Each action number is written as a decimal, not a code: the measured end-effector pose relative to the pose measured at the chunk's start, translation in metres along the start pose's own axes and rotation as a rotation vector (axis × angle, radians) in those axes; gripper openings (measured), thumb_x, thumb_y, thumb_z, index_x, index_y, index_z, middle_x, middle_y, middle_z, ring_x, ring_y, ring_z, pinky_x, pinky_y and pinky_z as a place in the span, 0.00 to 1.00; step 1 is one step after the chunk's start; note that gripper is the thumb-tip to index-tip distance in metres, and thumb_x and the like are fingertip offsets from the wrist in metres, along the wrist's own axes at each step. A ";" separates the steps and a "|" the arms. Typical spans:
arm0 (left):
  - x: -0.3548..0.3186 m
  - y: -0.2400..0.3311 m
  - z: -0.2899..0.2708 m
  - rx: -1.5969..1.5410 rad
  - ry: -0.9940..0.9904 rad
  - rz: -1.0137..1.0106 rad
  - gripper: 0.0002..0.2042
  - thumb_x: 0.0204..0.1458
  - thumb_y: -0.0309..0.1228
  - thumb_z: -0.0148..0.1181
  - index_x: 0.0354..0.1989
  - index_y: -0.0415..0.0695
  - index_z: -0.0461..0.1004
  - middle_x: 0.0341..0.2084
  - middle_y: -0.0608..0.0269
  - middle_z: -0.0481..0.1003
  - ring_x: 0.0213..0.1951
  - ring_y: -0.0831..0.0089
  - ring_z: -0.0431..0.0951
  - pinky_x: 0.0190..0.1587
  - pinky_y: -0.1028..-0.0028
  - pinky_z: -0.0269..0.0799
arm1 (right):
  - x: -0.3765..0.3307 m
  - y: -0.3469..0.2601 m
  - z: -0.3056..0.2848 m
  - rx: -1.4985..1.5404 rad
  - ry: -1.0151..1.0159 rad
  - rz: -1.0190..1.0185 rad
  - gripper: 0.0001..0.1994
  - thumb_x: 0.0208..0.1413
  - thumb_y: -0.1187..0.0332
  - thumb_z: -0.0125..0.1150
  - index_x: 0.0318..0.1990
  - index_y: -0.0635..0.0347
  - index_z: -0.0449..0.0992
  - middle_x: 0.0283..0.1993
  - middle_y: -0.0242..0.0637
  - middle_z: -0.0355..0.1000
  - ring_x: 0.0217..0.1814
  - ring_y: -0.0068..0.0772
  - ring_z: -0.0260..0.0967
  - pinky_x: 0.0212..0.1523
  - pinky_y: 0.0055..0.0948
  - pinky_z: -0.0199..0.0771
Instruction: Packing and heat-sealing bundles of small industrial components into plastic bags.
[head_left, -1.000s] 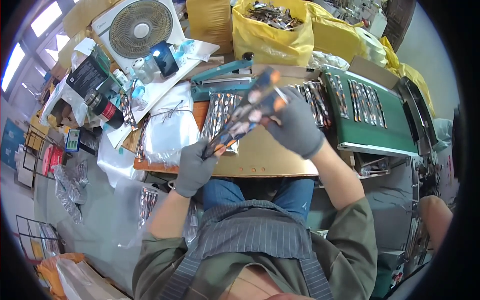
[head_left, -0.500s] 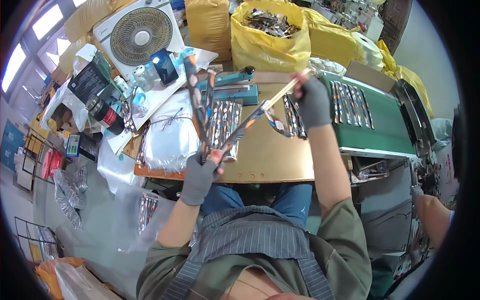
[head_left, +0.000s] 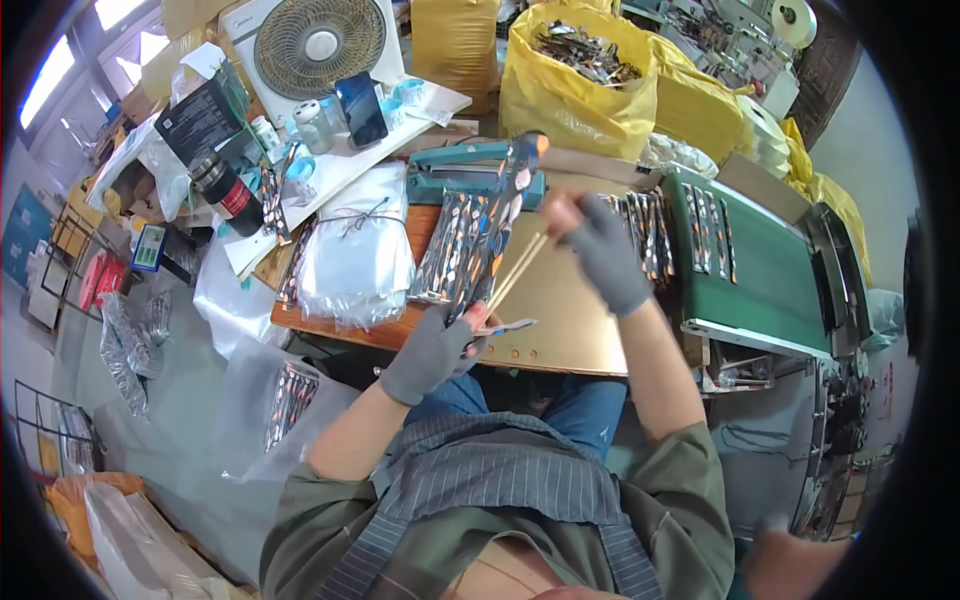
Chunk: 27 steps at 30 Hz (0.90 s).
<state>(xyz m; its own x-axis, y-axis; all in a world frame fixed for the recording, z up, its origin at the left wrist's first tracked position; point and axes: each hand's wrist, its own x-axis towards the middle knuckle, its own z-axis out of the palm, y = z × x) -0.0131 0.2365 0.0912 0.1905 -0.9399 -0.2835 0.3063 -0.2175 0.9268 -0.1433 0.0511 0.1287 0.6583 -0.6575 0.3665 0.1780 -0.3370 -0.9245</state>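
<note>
The left hand's (head_left: pixel 422 358) bare fingertips, poking out of a grey glove, are clamped on the lower ends of some dark, patterned packets (head_left: pixel 497 222). These packets are up in front of the person, over the table; their long axis runs steeply away from the body with a lean to the right, the far ends pointing toward the sealer (head_left: pixel 450 156). Two pale sticks (head_left: pixel 520 270) also rise from near the left fingertips, slanting up and right at a flatter angle than the packets, so the two spread apart like a narrow V. A small scrap (head_left: pixel 512 326) juts rightward beside the same fingertips.

The right hand (head_left: pixel 607 255), gloved alike, is just beyond the sticks' upper ends, its fingertips pointing left. They are blurred, and I cannot tell whether they are together or touch the sticks.

Below is a gold board (head_left: pixel 560 325). Left of the held packets lies one row (head_left: pixel 447 250), long axes running away from the person; a second row (head_left: pixel 650 235) lies right of the right hand. Farther right, more packets (head_left: pixel 708 230) lie lengthwise away from the person on a green belt (head_left: pixel 765 275). Clear bags (head_left: pixel 355 265) lie at the left, and a yellow sack (head_left: pixel 575 110) stands behind.
</note>
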 end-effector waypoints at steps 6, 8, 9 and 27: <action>-0.007 -0.010 -0.022 0.523 0.198 0.350 0.17 0.56 0.42 0.50 0.31 0.38 0.73 0.13 0.63 0.66 0.17 0.77 0.66 0.21 0.76 0.60 | 0.039 -0.050 -0.034 -0.256 -0.337 0.259 0.17 0.59 0.58 0.50 0.42 0.63 0.76 0.30 0.29 0.71 0.30 0.14 0.62 0.29 0.15 0.61; -0.018 -0.003 -0.043 0.774 0.306 0.616 0.15 0.52 0.40 0.54 0.29 0.37 0.72 0.14 0.54 0.65 0.18 0.63 0.68 0.24 0.69 0.62 | 0.034 -0.062 -0.032 -0.371 -0.492 0.427 0.18 0.58 0.57 0.52 0.41 0.65 0.76 0.26 0.30 0.71 0.25 0.14 0.63 0.23 0.14 0.60; -0.020 0.003 -0.046 0.768 0.301 0.614 0.15 0.52 0.40 0.54 0.29 0.37 0.72 0.14 0.54 0.65 0.18 0.63 0.68 0.24 0.69 0.62 | 0.024 -0.053 -0.030 -0.374 -0.490 0.434 0.18 0.58 0.57 0.52 0.41 0.65 0.76 0.26 0.30 0.71 0.25 0.14 0.63 0.23 0.14 0.60; -0.024 -0.008 -0.020 0.308 0.354 0.242 0.18 0.55 0.43 0.54 0.22 0.40 0.74 0.14 0.70 0.68 0.16 0.85 0.63 0.19 0.81 0.54 | -0.017 -0.038 -0.005 -0.889 0.050 -0.874 0.07 0.47 0.70 0.63 0.29 0.63 0.73 0.31 0.36 0.66 0.30 0.34 0.64 0.33 0.29 0.65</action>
<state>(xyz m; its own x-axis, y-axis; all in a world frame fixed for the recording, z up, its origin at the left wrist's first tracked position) -0.0016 0.2656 0.0860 0.5414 -0.8380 -0.0690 -0.0639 -0.1228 0.9904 -0.1645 0.0720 0.1585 0.5367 -0.0027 0.8437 -0.0270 -0.9995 0.0140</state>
